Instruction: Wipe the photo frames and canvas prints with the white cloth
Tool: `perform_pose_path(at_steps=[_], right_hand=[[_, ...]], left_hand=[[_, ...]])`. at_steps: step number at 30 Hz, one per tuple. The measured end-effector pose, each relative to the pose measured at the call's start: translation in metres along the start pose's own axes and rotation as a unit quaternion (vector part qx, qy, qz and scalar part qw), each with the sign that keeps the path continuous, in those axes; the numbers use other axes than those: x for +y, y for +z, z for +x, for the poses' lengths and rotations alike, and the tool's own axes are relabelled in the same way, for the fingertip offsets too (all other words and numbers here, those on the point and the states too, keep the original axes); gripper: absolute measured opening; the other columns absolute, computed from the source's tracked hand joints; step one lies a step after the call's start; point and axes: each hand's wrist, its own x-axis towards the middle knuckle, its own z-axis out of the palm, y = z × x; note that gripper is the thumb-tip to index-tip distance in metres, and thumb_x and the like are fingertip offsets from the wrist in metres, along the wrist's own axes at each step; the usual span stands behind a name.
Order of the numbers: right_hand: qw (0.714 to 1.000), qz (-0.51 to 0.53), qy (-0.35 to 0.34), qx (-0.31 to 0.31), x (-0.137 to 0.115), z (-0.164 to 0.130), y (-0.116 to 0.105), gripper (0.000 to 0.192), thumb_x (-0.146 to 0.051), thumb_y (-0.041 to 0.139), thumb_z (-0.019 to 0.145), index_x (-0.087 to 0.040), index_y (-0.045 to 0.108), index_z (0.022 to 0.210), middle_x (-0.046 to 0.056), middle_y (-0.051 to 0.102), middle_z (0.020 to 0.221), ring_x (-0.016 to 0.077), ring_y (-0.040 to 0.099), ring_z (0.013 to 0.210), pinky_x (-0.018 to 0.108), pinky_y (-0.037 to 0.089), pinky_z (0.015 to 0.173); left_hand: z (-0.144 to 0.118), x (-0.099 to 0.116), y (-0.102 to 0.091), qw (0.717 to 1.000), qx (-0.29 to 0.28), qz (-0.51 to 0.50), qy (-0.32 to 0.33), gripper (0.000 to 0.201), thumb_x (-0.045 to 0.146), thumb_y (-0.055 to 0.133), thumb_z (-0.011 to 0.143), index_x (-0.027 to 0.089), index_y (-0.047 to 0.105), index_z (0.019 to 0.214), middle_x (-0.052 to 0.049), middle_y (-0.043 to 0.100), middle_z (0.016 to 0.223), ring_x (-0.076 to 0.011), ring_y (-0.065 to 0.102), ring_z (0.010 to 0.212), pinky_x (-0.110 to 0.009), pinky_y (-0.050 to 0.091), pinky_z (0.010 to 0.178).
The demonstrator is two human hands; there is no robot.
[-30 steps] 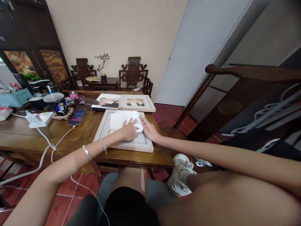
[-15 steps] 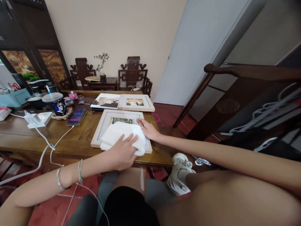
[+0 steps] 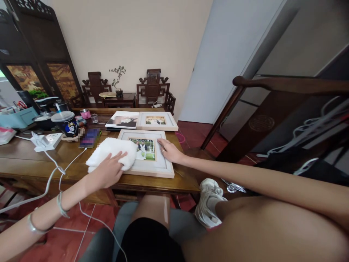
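While left hand [image 3: 109, 169] presses flat on towel [image 3: 111, 153], right hand [image 3: 169, 151] lies open on frame [image 3: 148, 169]

Bare arms, two thin bracelets [image 3: 58, 205] on the left wrist, black shorts [image 3: 147, 242], a white sneaker [image 3: 207, 203]

The room is evenly and softly lit, moderately bright, with daylight seeming to enter from the far left edge, where a pale strip shows. The cream wall [image 3: 131, 40] is smooth and unshadowed. Shadows on the wooden table [image 3: 81, 160] are faint and soft; a mild sheen lies on its polished top. The white towel [image 3: 111, 154] is near overexposed, its texture washed out. Wide-angle distortion bends the dark wooden screen [image 3: 32, 47] and the chair rail [image 3: 286, 84] at the edges. The close leg in the foreground is soft, out of focus. A few small patches on the table are pixelated.
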Motion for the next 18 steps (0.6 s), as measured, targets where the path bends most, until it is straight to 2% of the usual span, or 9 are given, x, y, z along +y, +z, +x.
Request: perform_pose_path(at_steps=[2, 5, 7, 9, 12, 15, 18], right_hand=[[1.0, 0.002, -0.002, -0.001, -0.001, -0.001, 0.0, 0.058, -0.004, 0.045, 0.081, -0.01, 0.052, 0.139, 0.02, 0.055, 0.14, 0.0286, 0.045, 0.137, 0.051, 0.034, 0.117], [1.0, 0.006, -0.003, 0.004, -0.001, -0.001, -0.001, 0.06, -0.002, 0.046, 0.078, -0.011, 0.054, 0.137, 0.019, 0.057, 0.138, 0.0282, 0.047, 0.135, 0.05, 0.035, 0.116], [1.0, 0.007, -0.008, 0.004, 0.0, -0.001, -0.001, 0.059, -0.002, 0.047, 0.077, -0.013, 0.056, 0.134, 0.018, 0.058, 0.137, 0.0279, 0.048, 0.133, 0.049, 0.036, 0.115], [1.0, 0.006, -0.012, 0.004, 0.002, 0.0, -0.001, 0.057, -0.004, 0.048, 0.078, -0.014, 0.057, 0.133, 0.017, 0.059, 0.135, 0.0278, 0.05, 0.131, 0.05, 0.037, 0.115], [1.0, 0.003, -0.016, 0.008, 0.004, -0.001, -0.001, 0.057, -0.004, 0.048, 0.077, -0.014, 0.057, 0.132, 0.017, 0.059, 0.134, 0.0282, 0.049, 0.131, 0.051, 0.035, 0.116], [1.0, -0.004, -0.028, 0.0, 0.003, -0.002, -0.001, 0.06, -0.002, 0.046, 0.074, -0.013, 0.056, 0.132, 0.018, 0.057, 0.135, 0.0279, 0.047, 0.133, 0.049, 0.035, 0.116], [1.0, -0.012, -0.02, -0.014, -0.001, -0.002, -0.002, 0.06, 0.0, 0.044, 0.073, -0.012, 0.058, 0.129, 0.018, 0.059, 0.13, 0.0279, 0.05, 0.129, 0.048, 0.038, 0.113]], left_hand=[[0.004, -0.01, 0.0, 1.0, 0.023, -0.005, -0.001, 0.034, 0.012, 0.039, 0.092, 0.013, 0.071, 0.103, -0.014, 0.037, 0.157, -0.0313, 0.041, 0.142, -0.053, 0.036, 0.115], [0.025, -0.022, -0.003, 0.993, 0.111, -0.014, -0.031, 0.033, 0.007, 0.044, 0.085, 0.014, 0.072, 0.101, -0.011, 0.044, 0.154, -0.0294, 0.058, 0.127, -0.044, 0.046, 0.109], [0.048, -0.025, -0.008, 0.983, 0.176, -0.017, -0.049, 0.034, 0.004, 0.045, 0.083, 0.014, 0.071, 0.104, -0.009, 0.045, 0.154, -0.0284, 0.061, 0.123, -0.039, 0.049, 0.106], [0.075, -0.022, -0.016, 0.976, 0.213, -0.018, -0.045, 0.038, 0.002, 0.044, 0.083, 0.011, 0.068, 0.11, -0.01, 0.041, 0.156, -0.0286, 0.056, 0.128, -0.038, 0.048, 0.107], [0.118, -0.003, -0.027, 0.977, 0.213, -0.007, -0.012, 0.05, -0.006, 0.042, 0.077, 0.01, 0.065, 0.118, -0.013, 0.034, 0.159, -0.0259, 0.045, 0.14, -0.036, 0.043, 0.111], [0.158, 0.022, -0.031, 0.978, 0.203, 0.029, 0.042, 0.045, -0.006, 0.043, 0.079, 0.009, 0.067, 0.114, -0.015, 0.029, 0.161, -0.0275, 0.041, 0.142, -0.04, 0.043, 0.108], [0.187, 0.034, -0.023, 0.981, 0.162, 0.065, 0.087, 0.038, -0.005, 0.042, 0.084, 0.009, 0.069, 0.107, -0.017, 0.037, 0.157, -0.0294, 0.045, 0.138, -0.042, 0.047, 0.102]])
